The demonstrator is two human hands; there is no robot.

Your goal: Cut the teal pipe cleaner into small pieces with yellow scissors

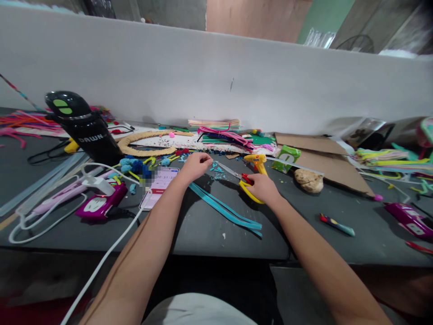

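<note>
My right hand (264, 188) grips a pair of scissors (233, 172) with red and yellow handles. Their blades point left, toward the fingertips of my left hand (198, 166). That hand is closed in a pinch; what lies between its fingers is too small to make out. Small blue clippings (217, 170) are scattered on the table by the blade tips. Several turquoise fuzzy strips, like pipe cleaners (226, 208), lie on the dark table between my arms, their far ends passing close to my left wrist.
A yellow glue gun (257, 161) sits beyond the scissors, beside a green packet (286, 159) and a tan lump (308, 180). Left are a phone (164, 183), a purple power adapter (101, 203), white cables and a black tumbler (86, 131). A cutter (336, 225) lies right.
</note>
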